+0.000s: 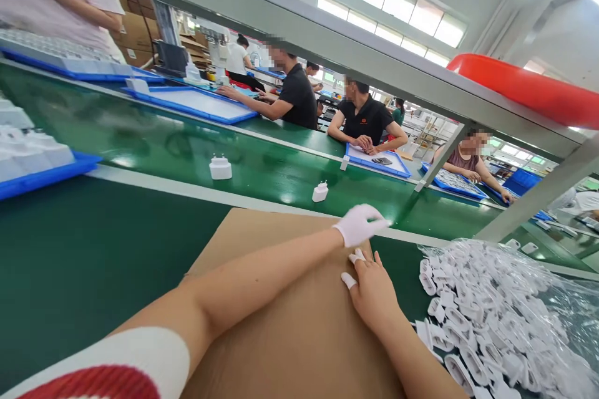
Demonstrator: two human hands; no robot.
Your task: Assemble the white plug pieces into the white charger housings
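Observation:
My left hand (359,225), in a white glove, reaches across to the right above the far edge of a brown cardboard sheet (290,324). Its fingers are stretched out with a gap between them, slightly blurred, and no object shows in them. Just below it, my right hand (374,293) rests on the right part of the cardboard, fingers spread, with white finger cots on some fingertips. Beyond the cardboard, two white plug adapters (220,168) stand on the green belt, the smaller adapter (320,191) nearer my left hand.
Right of the cardboard lies a heap of white plastic housings (496,318) with clear plastic film (571,305). A blue tray (51,174) of white parts sits at left. A metal shelf beam (299,31) crosses overhead, bearing a red object (519,87). Several people work across the belt.

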